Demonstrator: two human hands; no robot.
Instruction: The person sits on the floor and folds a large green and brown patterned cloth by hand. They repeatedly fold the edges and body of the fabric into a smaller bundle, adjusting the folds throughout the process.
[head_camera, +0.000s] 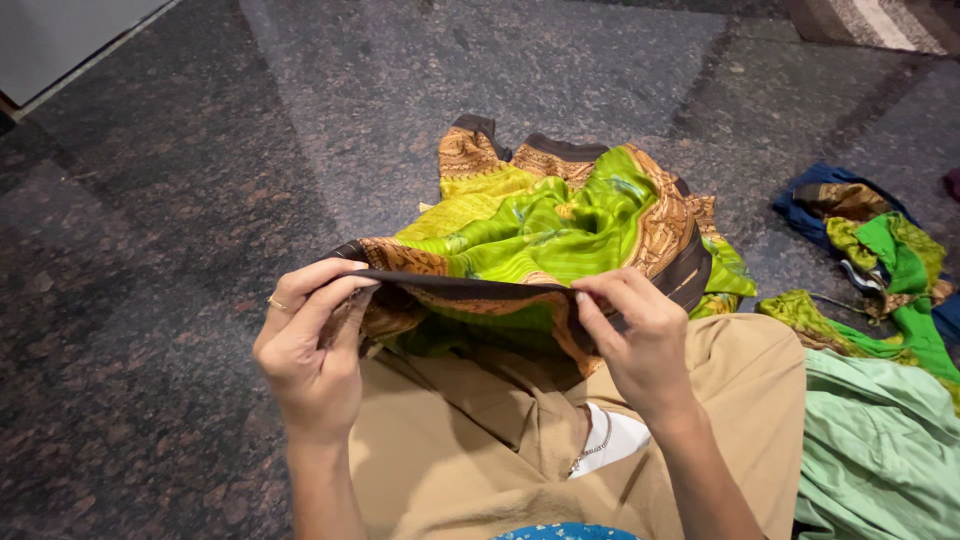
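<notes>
Nearest, the left hand (305, 345) and right hand (640, 340) each pinch the dark border of a green and gold cloth (540, 225), stretching that edge taut between them above the tan trousers (470, 450). The rest of the cloth spreads forward over the dark stone floor (150, 250). To the right lies a pale green garment (880, 440), and beyond it a blue and green heap (880, 250), perhaps more cloth.

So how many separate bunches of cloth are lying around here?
3: a lime-green silk cloth with brown-gold border held by both hands, a green-and-blue heap on the floor at right, and a pale green cloth bottom right. More may lie out of frame.
</notes>
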